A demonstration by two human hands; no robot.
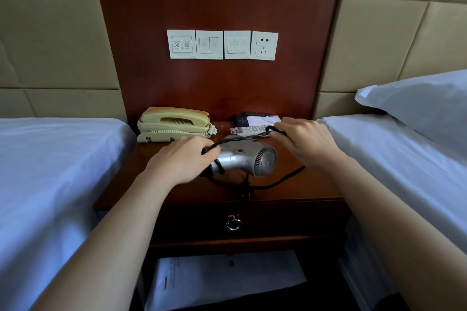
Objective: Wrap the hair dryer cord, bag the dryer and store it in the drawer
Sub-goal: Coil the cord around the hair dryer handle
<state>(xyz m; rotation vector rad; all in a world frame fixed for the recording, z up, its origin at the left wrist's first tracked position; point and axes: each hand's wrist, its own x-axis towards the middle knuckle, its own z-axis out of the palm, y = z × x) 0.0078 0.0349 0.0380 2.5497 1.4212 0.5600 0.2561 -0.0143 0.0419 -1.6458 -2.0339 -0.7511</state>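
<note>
The person is only beginning the wrapping: the left hand (182, 159) is closing around the handle end of the silver hair dryer (246, 158), which is lying on the tabletop (290, 184) between the two hands, while the right hand (305, 141) is pinching a stretch of the black cord (242, 137) and drawing it across the top of the dryer. Most of the cord is trailing loose below the right hand, its plug (247, 193) lying near the tabletop's front edge. No bag is clearly showing, and the drawer (278, 219) beneath both hands is sitting closed, so bagging and storing are apparently waiting.
</note>
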